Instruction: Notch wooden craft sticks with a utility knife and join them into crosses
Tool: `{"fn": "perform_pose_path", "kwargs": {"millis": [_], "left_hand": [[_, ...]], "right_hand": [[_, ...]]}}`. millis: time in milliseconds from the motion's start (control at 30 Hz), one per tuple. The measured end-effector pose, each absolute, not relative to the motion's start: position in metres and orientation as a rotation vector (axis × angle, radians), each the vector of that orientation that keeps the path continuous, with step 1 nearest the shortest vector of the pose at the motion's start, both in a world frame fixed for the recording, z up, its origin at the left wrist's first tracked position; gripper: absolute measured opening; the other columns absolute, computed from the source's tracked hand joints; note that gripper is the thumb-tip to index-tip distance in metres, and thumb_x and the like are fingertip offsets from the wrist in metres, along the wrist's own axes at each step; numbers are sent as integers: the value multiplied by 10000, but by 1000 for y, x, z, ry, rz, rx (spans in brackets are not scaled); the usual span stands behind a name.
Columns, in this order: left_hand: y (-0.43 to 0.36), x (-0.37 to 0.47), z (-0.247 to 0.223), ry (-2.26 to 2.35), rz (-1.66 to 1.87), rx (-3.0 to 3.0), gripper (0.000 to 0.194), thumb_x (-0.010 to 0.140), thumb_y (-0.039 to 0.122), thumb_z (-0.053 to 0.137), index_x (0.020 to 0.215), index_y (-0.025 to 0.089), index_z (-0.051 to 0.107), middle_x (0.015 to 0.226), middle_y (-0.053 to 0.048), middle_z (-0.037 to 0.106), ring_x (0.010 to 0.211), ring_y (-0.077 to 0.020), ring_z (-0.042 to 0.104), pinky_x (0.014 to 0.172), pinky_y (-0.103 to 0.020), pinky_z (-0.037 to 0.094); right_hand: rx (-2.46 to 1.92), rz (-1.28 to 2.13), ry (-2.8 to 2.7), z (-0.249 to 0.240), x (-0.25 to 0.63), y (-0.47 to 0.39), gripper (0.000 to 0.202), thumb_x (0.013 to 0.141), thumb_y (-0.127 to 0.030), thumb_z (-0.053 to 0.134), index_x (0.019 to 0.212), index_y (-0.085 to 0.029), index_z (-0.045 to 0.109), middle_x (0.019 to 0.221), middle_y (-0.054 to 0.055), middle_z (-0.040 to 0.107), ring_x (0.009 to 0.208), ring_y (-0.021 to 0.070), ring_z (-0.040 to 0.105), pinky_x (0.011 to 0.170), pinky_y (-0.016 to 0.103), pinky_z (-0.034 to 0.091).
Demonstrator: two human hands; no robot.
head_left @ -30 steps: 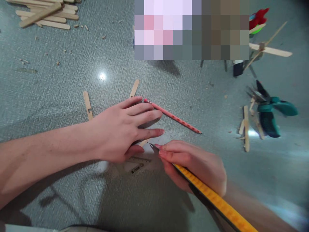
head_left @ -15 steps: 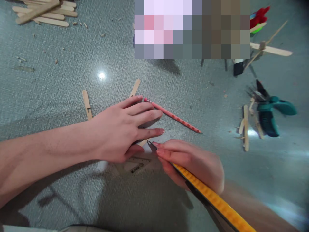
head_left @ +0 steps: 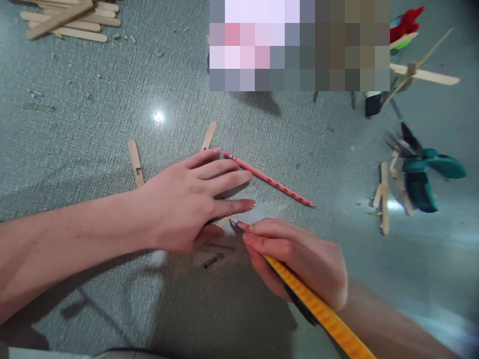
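My left hand (head_left: 198,199) lies flat on the table with its fingers spread, over a wooden craft stick (head_left: 225,221) that shows between thumb and index finger. In my right hand (head_left: 295,259) is a yellow utility knife (head_left: 318,306), its blade tip touching or very near that stick. A clear set square (head_left: 217,257) lies just below my left thumb. Beyond my left hand, a notched craft stick (head_left: 135,162) and another craft stick (head_left: 210,133) stick out. A pink pencil (head_left: 277,183) rests by my left fingertips.
A pile of craft sticks (head_left: 71,21) lies at the far left. Teal-handled pliers (head_left: 422,172) sit at the right beside stick scraps (head_left: 384,199). Behind them stands a crossed-stick piece (head_left: 430,75). Wood crumbs dot the grey table (head_left: 112,89). A blurred patch hides the top middle.
The knife's rear end has swung slightly left and its blade has turned a little, the tip staying near the stick. My left hand is practically still. The view has shifted slightly.
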State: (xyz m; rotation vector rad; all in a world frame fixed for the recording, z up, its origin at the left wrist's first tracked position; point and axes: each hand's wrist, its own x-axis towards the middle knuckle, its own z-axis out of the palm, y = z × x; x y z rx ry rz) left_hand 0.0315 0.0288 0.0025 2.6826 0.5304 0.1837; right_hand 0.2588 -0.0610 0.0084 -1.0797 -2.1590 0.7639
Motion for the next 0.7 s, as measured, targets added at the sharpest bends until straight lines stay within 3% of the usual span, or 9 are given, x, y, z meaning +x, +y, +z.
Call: {"fn": "perform_pose_path", "kwargs": {"millis": [167,333,700], "left_hand": [[28,31,2,529,179,2679,561,880,420,597,1416,281,511,1542,-62,421,1439,-286,364,1245,-515,223],[28,32,3,529,178,2680,555,892,426,585,1421,277,506,1545,-65,417,1440,-287,365,1246,-515,222],[29,33,1,526,176,2696,560,889,429,588,1421,275,506,1541,-72,422,1441,-294,362,1244,-518,227]], "right_hand": [[-1043,823,-2164,9,261,-61,289,886,-9,557,1094,-205,598,682,-13,664,708,146,685,668,275,599],[-1033,774,-2138,9,260,-57,263,875,-19,580,1066,-197,610,825,31,709,765,134,708,681,251,598],[-1042,742,-2183,12,255,-52,277,901,-49,561,1115,-220,600,806,20,716,756,145,725,675,244,599]]}}
